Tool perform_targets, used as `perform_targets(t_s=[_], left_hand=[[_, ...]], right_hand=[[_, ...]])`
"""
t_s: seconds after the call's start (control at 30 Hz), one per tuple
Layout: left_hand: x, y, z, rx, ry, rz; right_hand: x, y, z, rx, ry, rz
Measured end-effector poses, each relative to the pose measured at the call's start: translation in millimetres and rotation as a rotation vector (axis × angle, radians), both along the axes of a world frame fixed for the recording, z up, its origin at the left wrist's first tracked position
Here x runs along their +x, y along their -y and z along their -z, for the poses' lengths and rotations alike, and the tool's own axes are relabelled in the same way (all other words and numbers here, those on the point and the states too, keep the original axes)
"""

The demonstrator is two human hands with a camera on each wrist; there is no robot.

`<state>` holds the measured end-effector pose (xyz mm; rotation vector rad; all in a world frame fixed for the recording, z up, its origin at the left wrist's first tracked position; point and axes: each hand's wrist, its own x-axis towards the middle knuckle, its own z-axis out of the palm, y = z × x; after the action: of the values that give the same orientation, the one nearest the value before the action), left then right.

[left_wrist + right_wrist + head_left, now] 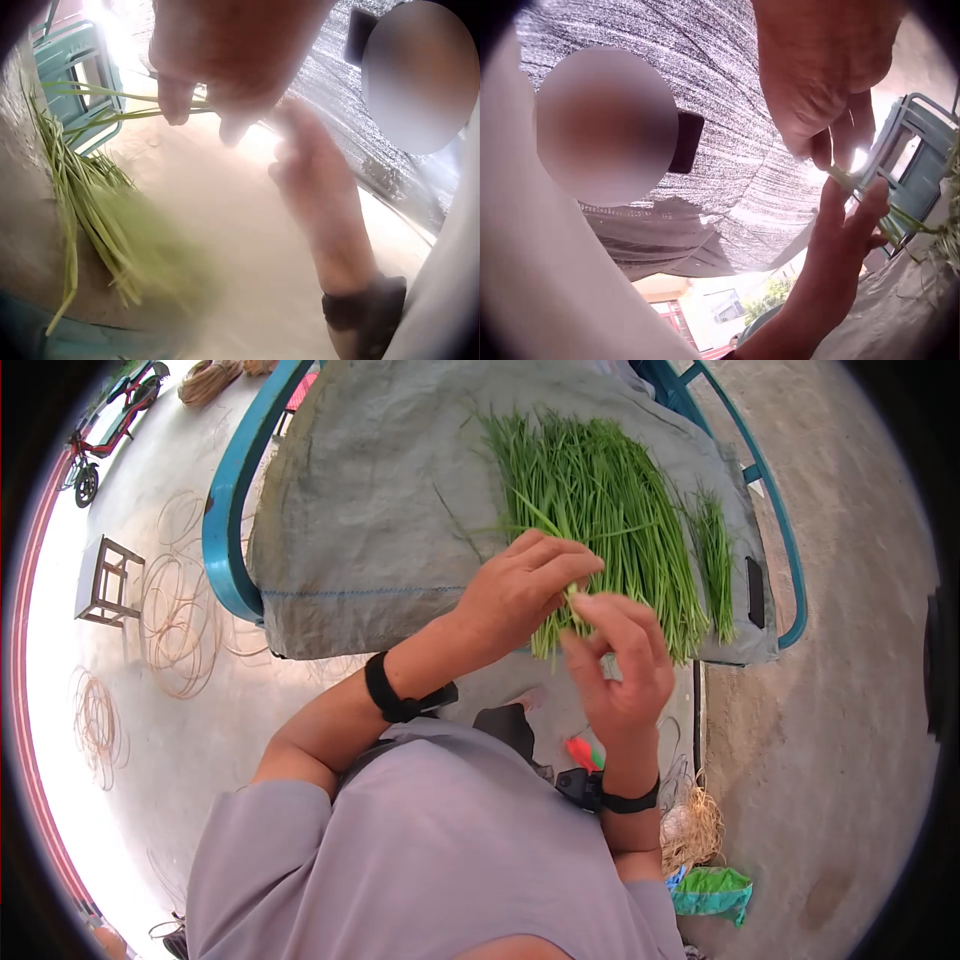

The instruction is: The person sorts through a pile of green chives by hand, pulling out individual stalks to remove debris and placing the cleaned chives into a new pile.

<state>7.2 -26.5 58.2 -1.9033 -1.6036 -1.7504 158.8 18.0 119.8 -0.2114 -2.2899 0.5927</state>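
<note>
Well, the left hand (515, 595) pinches green stalks (136, 115); the right hand (628, 665) arches half-open alongside.

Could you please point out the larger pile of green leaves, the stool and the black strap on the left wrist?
Larger pile of green leaves (610, 495): head view, middle of the pile.
Stool (91, 578): head view, on the seat.
Black strap (380, 688): head view, on the band.

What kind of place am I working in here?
Probably a yard or open work area: concrete ground, coils of cane or cord lying about, a scooter parked behind, and a cloth-covered cart bearing cut greens.
</note>
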Motion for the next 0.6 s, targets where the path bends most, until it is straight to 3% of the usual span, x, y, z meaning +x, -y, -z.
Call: perform_targets(t_s=[0.07, 0.1, 0.17, 0.3, 0.43, 0.5, 0.57, 0.6], left_hand=[[-5, 1, -6, 0.042, -0.050, -0.028], [-7, 5, -14, 0.060, -0.074, -0.041], [-5, 17, -31, 0.060, -0.089, 0.024], [-2, 38, -62, 0.026, 0.033, 0.166], [-20, 34, -75, 0.130, 0.973, 0.397], [-46, 28, -79, 0.267, 1.289, 0.342], [-72, 16, -63, 0.303, 1.434, 0.442], [-84, 9, -53, 0.324, 1.504, 0.494]], right_hand=[[-6, 6, 5, -0.118, -0.074, 0.077], [-9, 8, 1, -0.378, 0.002, 0.104], [-24, 0, 15, -0.431, -0.121, 0.005], [-38, -5, 18, -0.467, -0.093, 0.048], [-28, -6, 17, -0.433, 0.090, 0.112], [-21, -1, 11, -0.431, 0.176, 0.066], [-12, 1, 8, -0.465, 0.303, 0.035], [-7, 2, 7, -0.696, 0.317, -0.007]])
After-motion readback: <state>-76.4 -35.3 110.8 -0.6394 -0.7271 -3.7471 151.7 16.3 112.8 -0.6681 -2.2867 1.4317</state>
